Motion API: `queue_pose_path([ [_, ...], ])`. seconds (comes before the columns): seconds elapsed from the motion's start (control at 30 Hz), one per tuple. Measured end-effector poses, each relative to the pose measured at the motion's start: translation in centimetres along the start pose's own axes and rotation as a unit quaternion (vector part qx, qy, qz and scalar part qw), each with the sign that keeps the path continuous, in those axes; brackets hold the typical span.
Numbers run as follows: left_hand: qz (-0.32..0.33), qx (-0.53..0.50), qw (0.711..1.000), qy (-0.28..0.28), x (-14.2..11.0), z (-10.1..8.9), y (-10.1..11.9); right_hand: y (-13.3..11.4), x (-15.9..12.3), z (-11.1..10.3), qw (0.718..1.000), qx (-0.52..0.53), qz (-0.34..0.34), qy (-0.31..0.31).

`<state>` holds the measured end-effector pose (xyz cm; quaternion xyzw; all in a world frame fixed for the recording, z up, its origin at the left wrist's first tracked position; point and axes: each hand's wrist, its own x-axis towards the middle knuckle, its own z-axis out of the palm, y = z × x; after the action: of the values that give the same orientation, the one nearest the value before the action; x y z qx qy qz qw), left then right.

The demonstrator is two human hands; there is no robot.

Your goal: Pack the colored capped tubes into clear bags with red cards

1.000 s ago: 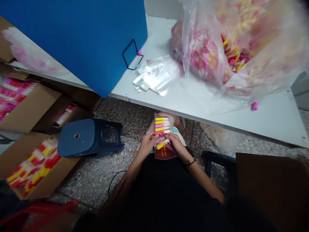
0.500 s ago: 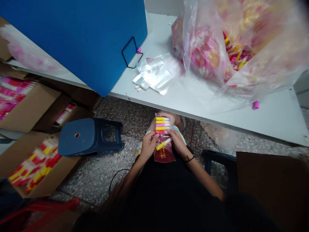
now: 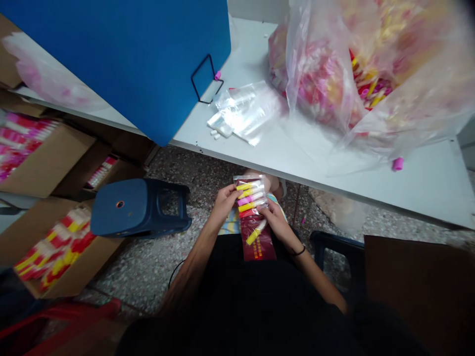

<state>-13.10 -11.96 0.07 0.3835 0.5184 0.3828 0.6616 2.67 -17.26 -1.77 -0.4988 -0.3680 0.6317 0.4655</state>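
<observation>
The left hand (image 3: 225, 205) and right hand (image 3: 276, 222) hold a clear plastic bag (image 3: 250, 198) from either side, fingers (image 3: 235, 194) closed on its edges. The bag sits just below the edge of the counter (image 3: 408, 193), its long axis pointing from the counter toward the person's body, with the red card (image 3: 259, 246) end nearest the body. Yellow, pink and red markers (image 3: 250, 196) lie crosswise inside, and one lower marker (image 3: 256, 232) slants.
</observation>
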Motion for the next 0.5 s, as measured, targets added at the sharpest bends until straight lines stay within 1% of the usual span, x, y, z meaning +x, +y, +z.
queue_pose_path([
  [0.1, -0.008, -0.003, 1.0, 0.003, 0.67, 0.26, 0.0, 0.22, 0.12, -0.16, 1.0, 0.0, 0.012, 0.012],
  [0.2, -0.052, -0.027, 0.998, -0.029, 0.73, -0.05, -0.11, 0.6, 0.22, -0.45, 0.999, 0.011, 0.026, 0.025],
  [0.27, -0.065, -0.05, 0.996, -0.041, 0.67, -0.28, -0.23, 0.74, 0.24, -0.56, 0.999, 0.021, 0.029, 0.027],
  [0.4, -0.063, -0.074, 0.994, -0.054, 0.57, -0.39, -0.55, 0.76, 0.24, -0.48, 0.999, 0.028, 0.029, 0.028],
  [0.5, -0.059, -0.074, 0.994, -0.058, 0.45, -0.16, -0.73, 0.71, 0.18, -0.24, 0.997, 0.053, 0.044, 0.032],
])
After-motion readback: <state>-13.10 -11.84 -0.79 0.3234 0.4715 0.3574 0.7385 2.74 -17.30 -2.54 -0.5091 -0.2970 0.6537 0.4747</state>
